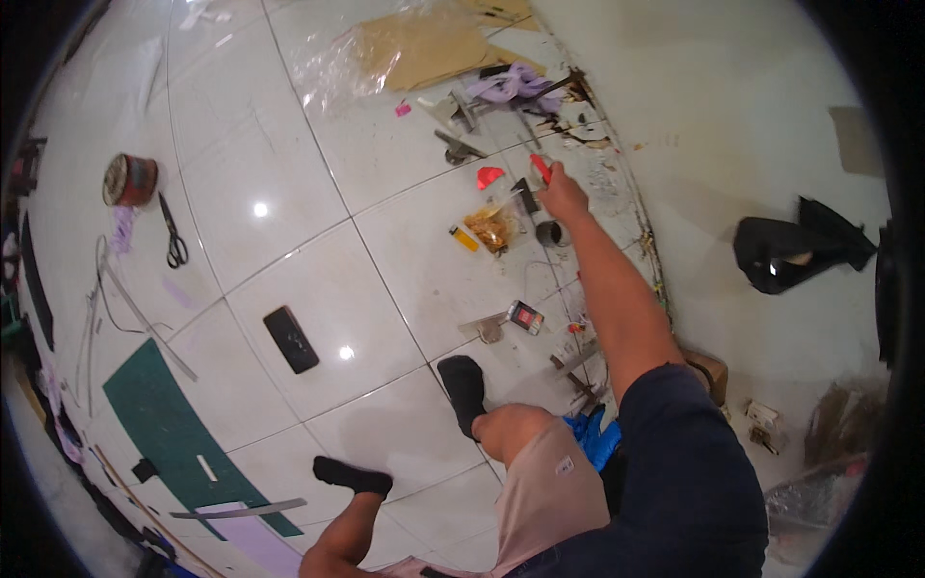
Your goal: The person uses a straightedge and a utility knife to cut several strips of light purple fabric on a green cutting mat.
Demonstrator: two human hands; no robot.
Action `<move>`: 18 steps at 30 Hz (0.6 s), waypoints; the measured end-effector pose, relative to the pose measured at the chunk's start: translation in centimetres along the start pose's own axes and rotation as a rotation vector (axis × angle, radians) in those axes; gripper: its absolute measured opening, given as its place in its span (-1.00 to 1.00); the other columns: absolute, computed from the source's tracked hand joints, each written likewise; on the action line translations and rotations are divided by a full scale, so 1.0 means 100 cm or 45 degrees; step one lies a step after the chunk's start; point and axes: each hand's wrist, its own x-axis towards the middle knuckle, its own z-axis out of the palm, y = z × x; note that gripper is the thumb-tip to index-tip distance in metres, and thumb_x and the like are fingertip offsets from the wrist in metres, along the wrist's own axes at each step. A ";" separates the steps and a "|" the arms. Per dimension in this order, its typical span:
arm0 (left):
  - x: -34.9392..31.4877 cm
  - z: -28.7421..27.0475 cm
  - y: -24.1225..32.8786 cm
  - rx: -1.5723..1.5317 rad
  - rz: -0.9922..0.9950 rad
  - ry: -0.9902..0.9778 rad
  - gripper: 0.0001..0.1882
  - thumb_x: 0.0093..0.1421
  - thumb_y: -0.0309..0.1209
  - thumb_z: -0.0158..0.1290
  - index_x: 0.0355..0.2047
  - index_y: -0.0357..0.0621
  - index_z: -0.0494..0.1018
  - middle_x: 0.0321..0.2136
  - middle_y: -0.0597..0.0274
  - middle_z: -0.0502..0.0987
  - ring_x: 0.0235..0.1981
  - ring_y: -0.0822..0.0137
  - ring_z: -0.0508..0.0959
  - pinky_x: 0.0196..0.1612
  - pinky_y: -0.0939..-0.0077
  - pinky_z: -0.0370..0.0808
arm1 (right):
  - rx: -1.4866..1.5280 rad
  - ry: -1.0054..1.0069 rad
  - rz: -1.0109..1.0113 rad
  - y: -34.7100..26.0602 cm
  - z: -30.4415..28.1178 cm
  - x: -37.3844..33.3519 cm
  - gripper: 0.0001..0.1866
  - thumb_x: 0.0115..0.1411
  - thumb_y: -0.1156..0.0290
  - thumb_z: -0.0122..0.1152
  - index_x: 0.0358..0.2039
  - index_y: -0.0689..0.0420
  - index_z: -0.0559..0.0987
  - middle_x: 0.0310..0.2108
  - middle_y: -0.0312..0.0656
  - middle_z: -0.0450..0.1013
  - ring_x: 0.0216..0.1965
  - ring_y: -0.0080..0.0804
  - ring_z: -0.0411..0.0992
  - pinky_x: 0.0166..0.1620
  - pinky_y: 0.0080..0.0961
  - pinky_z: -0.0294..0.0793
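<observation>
My right hand (565, 193) reaches forward over the floor by the wall, its fingers closed round a red-handled tool (541, 169). The tool's kind is hard to make out. Just below the hand lies a dark roll, perhaps tape (549, 233). To its left are a clear bag with brown contents (491, 227), a yellow lighter-like piece (463, 238) and a small red scrap (489, 177). Beyond the hand, metal plate-like tools (461, 125) rest near a crumpled lilac cloth (515, 85). My left hand is outside the picture.
At the left lie black-handled scissors (172, 231), a round tin (130, 180), a black phone (290, 339) and a green cutting mat (183, 424) with a metal ruler (241, 509) across it. Brown sheets in plastic (424, 48) lie at the far side. A cigarette-pack-like box (525, 317) sits near my foot.
</observation>
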 end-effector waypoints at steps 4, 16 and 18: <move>0.097 -0.097 0.043 0.244 0.037 1.102 -0.64 0.29 -0.40 0.08 0.08 -0.19 0.43 -0.20 0.04 0.58 -0.19 0.19 0.54 -0.09 0.27 0.47 | -0.224 0.012 -0.142 0.008 0.046 0.061 -0.42 0.05 0.22 0.34 0.03 0.07 0.29 -0.14 0.06 0.54 -0.08 0.06 0.52 -0.08 -0.03 0.49; 0.121 -0.132 0.033 0.420 0.031 0.996 -0.43 0.24 -0.33 0.18 0.23 -0.16 0.30 -0.03 -0.03 0.48 -0.15 0.18 0.51 -0.25 0.36 0.48 | -0.296 -0.037 0.026 0.024 0.104 0.088 -0.25 -0.04 0.16 0.40 0.11 0.12 0.26 -0.12 0.04 0.55 -0.08 0.02 0.54 -0.08 -0.09 0.52; 0.120 -0.138 0.015 0.401 -0.015 1.033 -0.43 0.25 -0.33 0.16 0.23 -0.17 0.28 0.00 -0.06 0.45 -0.13 0.16 0.50 -0.27 0.34 0.52 | -0.266 -0.039 0.027 0.020 0.104 0.086 -0.25 -0.05 0.15 0.40 0.10 0.12 0.26 -0.12 0.05 0.55 -0.08 0.02 0.54 -0.08 -0.09 0.52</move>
